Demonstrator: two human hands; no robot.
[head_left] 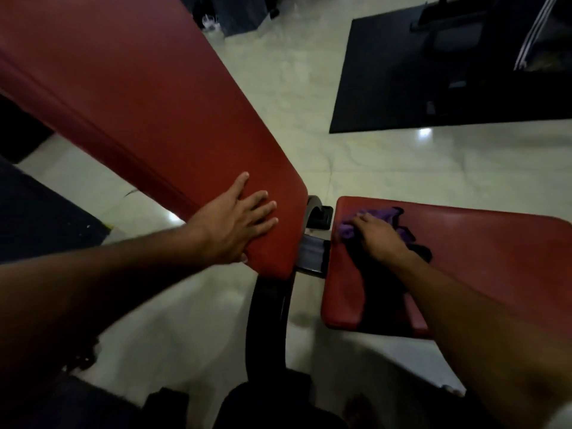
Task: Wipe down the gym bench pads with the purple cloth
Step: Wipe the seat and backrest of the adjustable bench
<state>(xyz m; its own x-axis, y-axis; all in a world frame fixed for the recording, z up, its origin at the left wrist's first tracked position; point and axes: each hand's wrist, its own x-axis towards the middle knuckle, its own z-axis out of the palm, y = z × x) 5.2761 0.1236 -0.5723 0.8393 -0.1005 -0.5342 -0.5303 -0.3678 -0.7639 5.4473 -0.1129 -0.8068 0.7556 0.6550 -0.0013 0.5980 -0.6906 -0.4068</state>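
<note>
Biggest thing in shot is the long red back pad (148,97) of the bench, tilted up and running off the top left corner, its vinyl smooth with a stitched seam along the near side. Below right sits the smaller red seat pad (464,258), rounded corners, glossy, set apart from the back pad by a gap where the black frame (269,311) and hinge show through. Pale marble-look floor (387,168) opens wide between the bench and a black mat (402,88) at upper right, so there is free floor beyond both pads' far edges.

The left hand (235,224) lies flat on the lower end of the back pad, fingers straight and slightly spread, thumb tucked at the pad's near edge. The right hand (377,236) presses down on the purple cloth (383,216), fingers laid over it near the seat pad's left edge; whether they curl into the fabric I cannot tell. The cloth is bunched, bright purple at the left and far side, dark in the hand's shadow. No readable writing anywhere; white stripes (532,35) mark something dark at top right.
</note>
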